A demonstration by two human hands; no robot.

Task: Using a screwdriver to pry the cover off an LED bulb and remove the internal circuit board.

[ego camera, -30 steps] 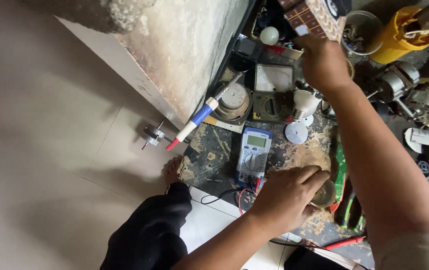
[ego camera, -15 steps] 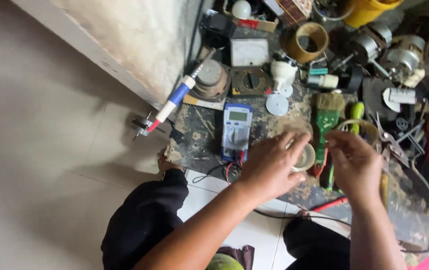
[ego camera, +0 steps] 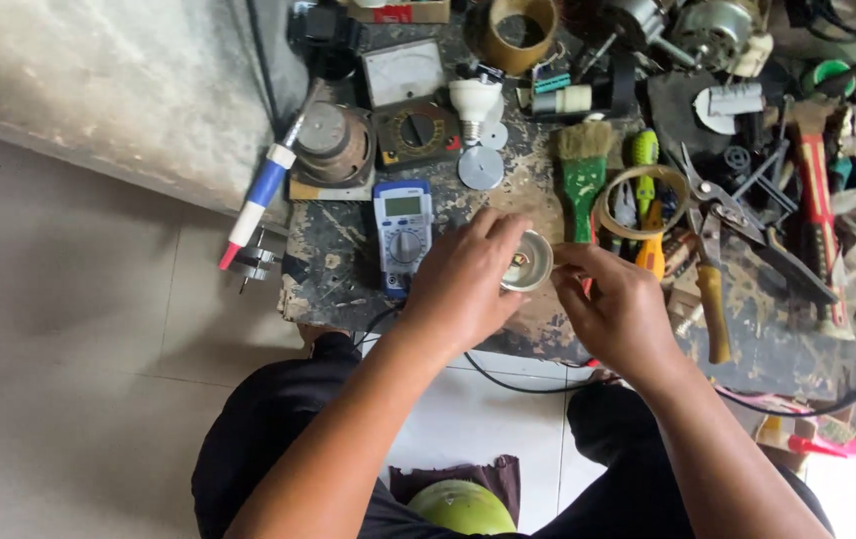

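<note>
A small round bulb housing (ego camera: pixel 527 262) sits cupped between both hands, left hand (ego camera: pixel 463 284) gripping its rim, right hand (ego camera: pixel 620 304) pinching the edge, above the cluttered tabletop (ego camera: pixel 538 200) beside a blue multimeter (ego camera: pixel 403 235); a steady, level hold seems best.

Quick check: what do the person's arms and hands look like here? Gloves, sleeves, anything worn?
Both arms are bare up to the picture's edge: no sleeves in view. The left hand and right hand are ungloved, and no rings, watch or wristband show on the visible sides. No cables or markings on either.
</note>
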